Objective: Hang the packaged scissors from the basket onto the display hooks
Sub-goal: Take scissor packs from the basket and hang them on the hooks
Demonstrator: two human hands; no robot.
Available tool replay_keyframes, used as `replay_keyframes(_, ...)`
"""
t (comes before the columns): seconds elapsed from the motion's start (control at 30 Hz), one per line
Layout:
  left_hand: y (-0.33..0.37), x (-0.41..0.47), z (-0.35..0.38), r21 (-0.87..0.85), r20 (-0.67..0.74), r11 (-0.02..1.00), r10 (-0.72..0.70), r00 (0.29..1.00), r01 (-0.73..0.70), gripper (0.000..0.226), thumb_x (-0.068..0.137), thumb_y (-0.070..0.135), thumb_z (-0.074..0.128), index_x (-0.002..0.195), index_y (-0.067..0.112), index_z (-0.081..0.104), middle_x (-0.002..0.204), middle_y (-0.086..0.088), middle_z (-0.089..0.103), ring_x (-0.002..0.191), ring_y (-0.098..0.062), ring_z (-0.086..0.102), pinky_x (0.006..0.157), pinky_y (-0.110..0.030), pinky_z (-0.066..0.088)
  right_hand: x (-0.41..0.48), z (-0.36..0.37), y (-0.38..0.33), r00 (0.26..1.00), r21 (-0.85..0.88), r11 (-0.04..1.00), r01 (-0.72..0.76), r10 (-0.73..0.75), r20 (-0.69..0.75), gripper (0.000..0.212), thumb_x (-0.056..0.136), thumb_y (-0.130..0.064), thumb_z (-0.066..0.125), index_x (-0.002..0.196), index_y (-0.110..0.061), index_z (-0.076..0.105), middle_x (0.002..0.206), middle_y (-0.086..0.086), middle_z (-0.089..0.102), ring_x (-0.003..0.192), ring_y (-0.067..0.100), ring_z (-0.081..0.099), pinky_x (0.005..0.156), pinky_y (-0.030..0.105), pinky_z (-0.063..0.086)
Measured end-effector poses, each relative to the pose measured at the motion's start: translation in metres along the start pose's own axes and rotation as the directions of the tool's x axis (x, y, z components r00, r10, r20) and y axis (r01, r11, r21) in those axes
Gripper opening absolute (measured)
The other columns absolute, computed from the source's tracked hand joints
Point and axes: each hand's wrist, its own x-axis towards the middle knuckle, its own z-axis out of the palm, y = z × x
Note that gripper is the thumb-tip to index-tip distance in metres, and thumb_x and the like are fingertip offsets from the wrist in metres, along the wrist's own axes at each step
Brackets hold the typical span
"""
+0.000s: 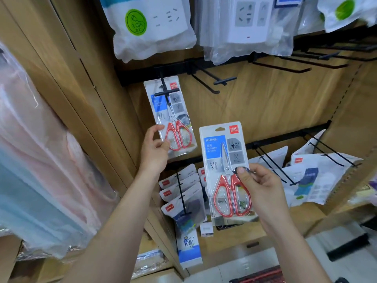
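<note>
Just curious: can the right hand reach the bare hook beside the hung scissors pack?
Probably yes. The bare hook sticks out free above the right hand and its held pack, nothing hanging on it or between; the left hand holds the hung pack off to the side.

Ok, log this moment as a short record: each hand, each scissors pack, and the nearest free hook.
left hand: grips the lower left edge of the hung pack
hung pack: red-handled scissors, on the leftmost hook
right hand: pinches the held pack at its right side
held pack: red-handled scissors, upright, not on any hook
free hook: bare, just right of the leftmost hook
</note>
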Motion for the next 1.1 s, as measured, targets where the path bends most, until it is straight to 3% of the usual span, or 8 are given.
replay_keyframes(0.1, -0.006, 0.0, 0.001, 0.037, 0.054, 0.997, -0.067, 0.996, 0.065, 0.039, 0.1, 0.02, 0.056, 0.134, 0.036, 0.046, 0.123, 0.007, 0.066, 0.109, -0.006, 0.062, 0.099, -0.035, 0.049, -0.001, 0.002, 0.0, 1.0, -0.001, 1.0, -0.011, 0.011, 0.004, 0.01, 0.094, -0.02, 0.062, 0.098, -0.015, 0.068, 0.087, 0.004, 0.078, 0.079, 0.022, 0.075, 0.064, 0.034, 0.062)
replay_keyframes(0.2, -0.008, -0.034, 0.0, 0.117, 0.07, 0.992, -0.05, 0.996, 0.041, 0.037, 0.102, 0.018, 0.048, 0.136, 0.033, 0.05, 0.138, 0.008, 0.054, 0.124, -0.006, 0.05, 0.105, -0.032, 0.043, 0.0, 0.007, -0.002, 1.0, 0.009, 1.0, -0.019, 0.019, 0.003, 0.01, 0.093, -0.021, 0.063, 0.095, -0.013, 0.068, 0.084, 0.003, 0.078, 0.076, 0.021, 0.075, 0.062, 0.032, 0.061)
replay_keyframes(0.3, -0.006, -0.093, 0.004, 0.016, 0.315, 0.999, -0.051, 0.948, 0.049, 0.025, 0.101, 0.026, 0.048, 0.123, 0.028, 0.06, 0.11, 0.006, 0.073, 0.094, -0.007, 0.069, 0.075, -0.024, 0.058, 0.002, 0.013, -0.004, 1.0, 0.03, 1.0, 0.007, -0.007, 0.018, 0.008, 0.092, -0.02, 0.063, 0.093, -0.015, 0.069, 0.084, 0.003, 0.078, 0.076, 0.02, 0.075, 0.059, 0.029, 0.06)
replay_keyframes(0.37, -0.005, -0.119, 0.009, -0.038, 0.433, 0.998, -0.028, 0.901, 0.049, 0.029, 0.094, 0.033, 0.052, 0.122, 0.026, 0.057, 0.096, 0.001, 0.076, 0.084, -0.013, 0.073, 0.066, -0.028, 0.059, 0.003, 0.018, -0.006, 0.999, 0.051, 0.998, 0.034, -0.036, 0.033, 0.009, 0.092, -0.018, 0.063, 0.094, -0.015, 0.071, 0.085, 0.004, 0.078, 0.076, 0.021, 0.075, 0.059, 0.029, 0.06)
replay_keyframes(0.47, -0.011, -0.125, 0.011, -0.074, 0.385, 0.997, 0.048, 0.922, -0.02, 0.035, 0.089, 0.036, 0.053, 0.121, 0.023, 0.052, 0.093, 0.0, 0.077, 0.084, -0.017, 0.075, 0.061, -0.025, 0.057, 0.005, 0.021, -0.011, 0.994, 0.025, 0.999, 0.048, -0.05, 0.097, 0.018, 0.095, -0.027, 0.057, 0.094, -0.019, 0.073, 0.091, 0.004, 0.077, 0.083, 0.023, 0.075, 0.067, 0.034, 0.062)
replay_keyframes(0.6, -0.012, -0.123, 0.001, -0.105, 0.253, 0.987, 0.147, 0.956, -0.123, 0.023, 0.093, 0.029, 0.05, 0.115, 0.024, 0.053, 0.092, -0.004, 0.077, 0.085, -0.02, 0.074, 0.061, -0.033, 0.059, 0.005, 0.016, -0.015, 0.939, -0.082, 0.996, 0.037, -0.006, 0.345, 0.029, 0.095, -0.036, 0.048, 0.094, -0.025, 0.076, 0.096, 0.006, 0.076, 0.093, 0.026, 0.073, 0.083, 0.045, 0.059)
replay_keyframes(0.8, -0.001, -0.104, -0.011, -0.128, 0.119, 0.984, 0.143, 0.983, -0.127, 0.015, 0.097, 0.022, 0.05, 0.112, 0.024, 0.054, 0.092, -0.005, 0.076, 0.081, -0.024, 0.075, 0.054, -0.037, 0.059, 0.001, 0.024, -0.01, 0.918, -0.122, 0.992, 0.012, 0.037, 0.394, 0.031, 0.091, -0.035, 0.052, 0.097, -0.014, 0.074, 0.081, 0.006, 0.075, 0.069, 0.019, 0.07, 0.058, 0.026, 0.054)
replay_keyframes(1.1, 0.013, -0.089, -0.025, -0.026, 0.159, 0.997, 0.074, 0.984, -0.071, 0.021, 0.1, 0.027, 0.05, 0.102, 0.015, 0.066, 0.094, -0.002, 0.076, 0.085, -0.02, 0.073, 0.063, -0.028, 0.058, -0.004, 0.028, 0.004, 0.943, -0.119, 0.993, 0.019, 0.021, 0.333, 0.03, 0.089, -0.031, 0.055, 0.092, -0.008, 0.073, 0.068, 0.012, 0.072, 0.054, 0.017, 0.065, 0.05, 0.023, 0.05)
